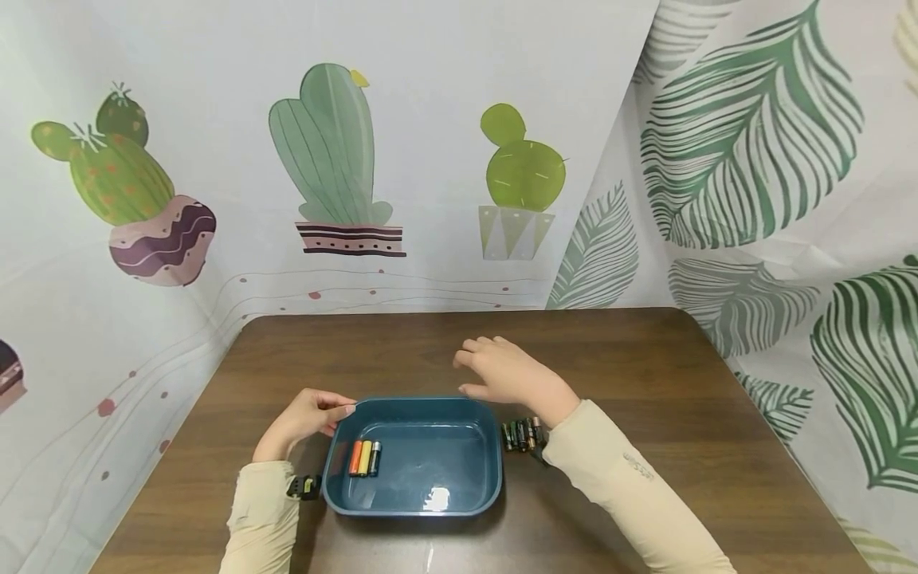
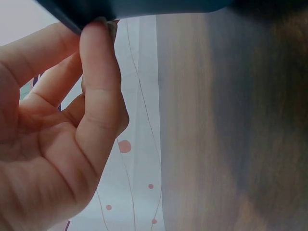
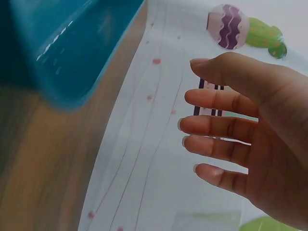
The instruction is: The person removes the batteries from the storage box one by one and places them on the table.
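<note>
A dark blue rectangular plastic tub (image 1: 437, 456) sits on the table. Inside it, toward the left, three batteries lie side by side: an orange one (image 1: 355, 459), a yellow one (image 1: 365, 459) and a black one with a silver end (image 1: 375, 460). My left hand (image 1: 307, 421) pinches the tub's far left corner between thumb and fingers, as the left wrist view also shows. Beyond the far right corner hovers my right hand (image 1: 505, 371), holding nothing; its fingers are spread and slightly bent in the right wrist view. Several dark batteries (image 1: 522, 434) lie right of the tub, close to my right forearm.
The brown wooden table (image 1: 617, 359) extends around the tub. Behind it hangs a white cloth (image 1: 437, 159) printed with cacti, and leaf-patterned cloth (image 1: 753, 143) covers the right side. A black wrist strap (image 1: 304, 487) is on the left sleeve.
</note>
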`<action>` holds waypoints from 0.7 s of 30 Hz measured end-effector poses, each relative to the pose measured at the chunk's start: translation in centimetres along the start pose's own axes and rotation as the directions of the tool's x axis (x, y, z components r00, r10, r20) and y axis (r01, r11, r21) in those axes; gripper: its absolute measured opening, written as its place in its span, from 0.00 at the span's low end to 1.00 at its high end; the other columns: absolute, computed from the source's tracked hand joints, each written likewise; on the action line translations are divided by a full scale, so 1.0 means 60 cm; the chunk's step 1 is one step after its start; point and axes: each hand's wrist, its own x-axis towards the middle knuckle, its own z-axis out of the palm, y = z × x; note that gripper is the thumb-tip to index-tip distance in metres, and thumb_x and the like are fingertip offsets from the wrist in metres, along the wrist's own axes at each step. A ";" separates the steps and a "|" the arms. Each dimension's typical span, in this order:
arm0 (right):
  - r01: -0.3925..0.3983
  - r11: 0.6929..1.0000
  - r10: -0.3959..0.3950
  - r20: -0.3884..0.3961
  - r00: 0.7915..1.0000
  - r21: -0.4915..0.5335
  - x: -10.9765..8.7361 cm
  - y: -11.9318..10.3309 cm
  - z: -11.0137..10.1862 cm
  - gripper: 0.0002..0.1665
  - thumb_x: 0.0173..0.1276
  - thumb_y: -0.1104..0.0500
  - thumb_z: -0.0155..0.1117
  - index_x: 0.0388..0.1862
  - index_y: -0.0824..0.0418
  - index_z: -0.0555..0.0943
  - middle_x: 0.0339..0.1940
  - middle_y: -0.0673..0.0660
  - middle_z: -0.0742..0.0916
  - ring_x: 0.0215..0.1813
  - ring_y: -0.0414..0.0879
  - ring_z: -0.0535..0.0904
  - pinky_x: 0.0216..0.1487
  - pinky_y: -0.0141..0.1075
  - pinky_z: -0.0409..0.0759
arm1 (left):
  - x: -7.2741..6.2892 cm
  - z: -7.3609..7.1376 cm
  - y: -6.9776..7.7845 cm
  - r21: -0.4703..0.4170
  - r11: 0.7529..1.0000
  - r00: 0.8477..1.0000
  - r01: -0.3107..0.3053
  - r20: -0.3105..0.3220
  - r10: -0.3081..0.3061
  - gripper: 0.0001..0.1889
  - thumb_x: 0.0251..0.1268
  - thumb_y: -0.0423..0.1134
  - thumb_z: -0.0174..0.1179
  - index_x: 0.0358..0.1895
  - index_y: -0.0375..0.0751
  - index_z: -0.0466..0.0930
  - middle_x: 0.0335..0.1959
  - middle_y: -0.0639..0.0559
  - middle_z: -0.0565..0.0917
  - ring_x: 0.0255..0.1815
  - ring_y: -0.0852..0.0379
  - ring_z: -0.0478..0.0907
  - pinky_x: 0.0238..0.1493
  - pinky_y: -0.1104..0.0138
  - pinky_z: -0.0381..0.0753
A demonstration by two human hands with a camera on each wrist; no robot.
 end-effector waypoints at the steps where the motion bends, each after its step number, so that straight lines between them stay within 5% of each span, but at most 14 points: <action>1: 0.009 1.000 -0.009 0.004 1.000 0.000 0.008 -0.006 -0.002 0.18 0.65 0.49 0.66 0.50 0.56 0.81 0.45 0.52 0.81 0.51 0.51 0.77 0.51 0.47 0.74 | 0.000 0.000 0.000 0.002 1.000 1.000 -0.004 0.002 0.004 0.12 0.63 0.36 0.64 0.45 0.29 0.84 0.32 0.46 0.85 0.25 0.55 0.77 0.31 0.61 0.83; 21: 0.123 0.990 -0.109 0.165 0.980 -0.074 0.111 -0.119 0.052 0.21 0.66 0.44 0.64 0.53 0.52 0.81 0.46 0.47 0.82 0.51 0.42 0.77 0.53 0.37 0.74 | -0.001 -0.001 0.003 -0.005 1.000 1.000 -0.019 0.012 0.019 0.13 0.64 0.35 0.63 0.45 0.27 0.84 0.30 0.47 0.84 0.24 0.55 0.77 0.30 0.60 0.83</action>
